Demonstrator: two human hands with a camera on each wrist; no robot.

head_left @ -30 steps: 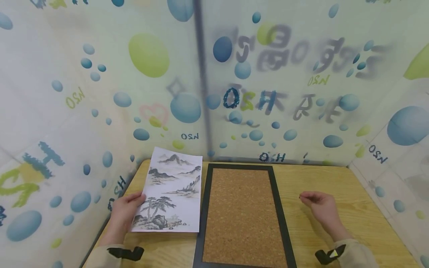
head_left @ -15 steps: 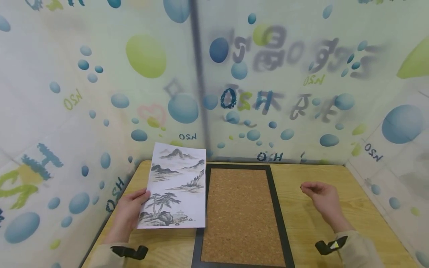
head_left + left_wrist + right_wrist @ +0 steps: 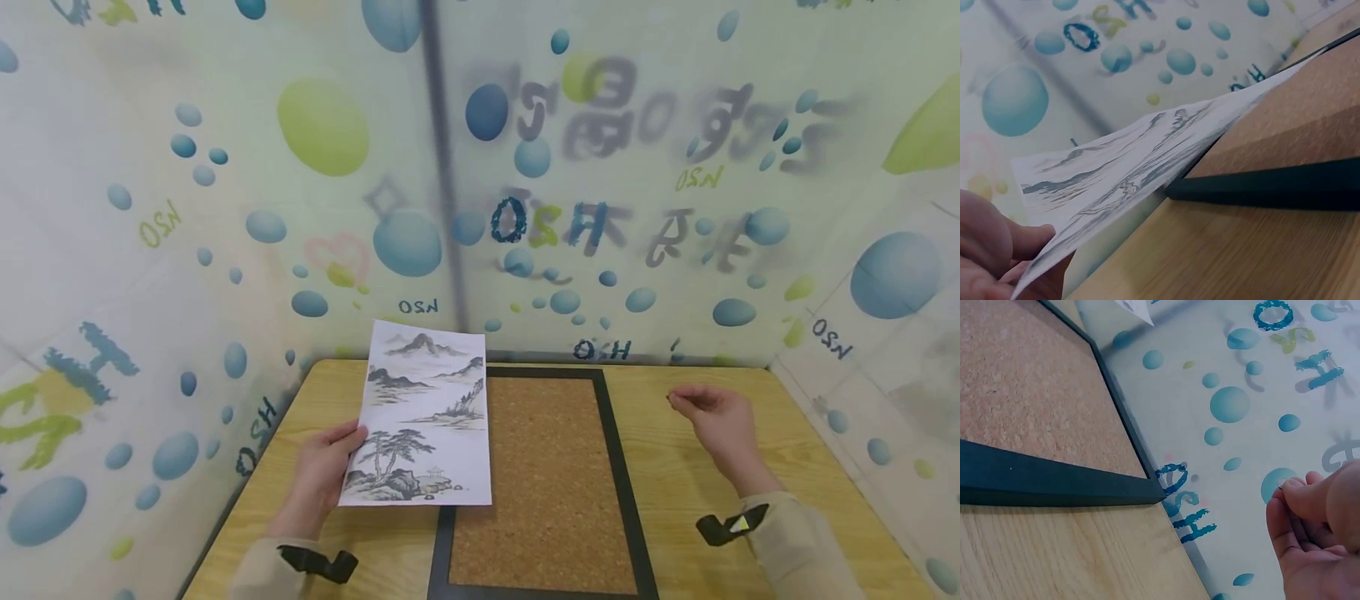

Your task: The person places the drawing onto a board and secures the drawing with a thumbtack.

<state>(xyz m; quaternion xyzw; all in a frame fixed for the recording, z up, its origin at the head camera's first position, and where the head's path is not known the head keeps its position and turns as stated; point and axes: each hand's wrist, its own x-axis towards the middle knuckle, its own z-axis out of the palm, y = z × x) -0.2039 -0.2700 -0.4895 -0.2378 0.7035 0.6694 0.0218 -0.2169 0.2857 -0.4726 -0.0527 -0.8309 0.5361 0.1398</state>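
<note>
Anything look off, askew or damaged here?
No spill or damage visible. One oddity: the H2O lettering on the backdrop reads mirror-reversed. The landscape print bows slightly in the left hand and overlaps the corkboard in the head view, which looks like ordinary handling.

A screened-off tabletop booth — kind of building unclear
Bubble-print sheeting (image 3: 637, 192) with mirrored "H2O" lettering (image 3: 510, 221) stands round a wood-grain table (image 3: 652, 433) at the back and both sides — close along the far edge, hiding the room beyond.
</note>
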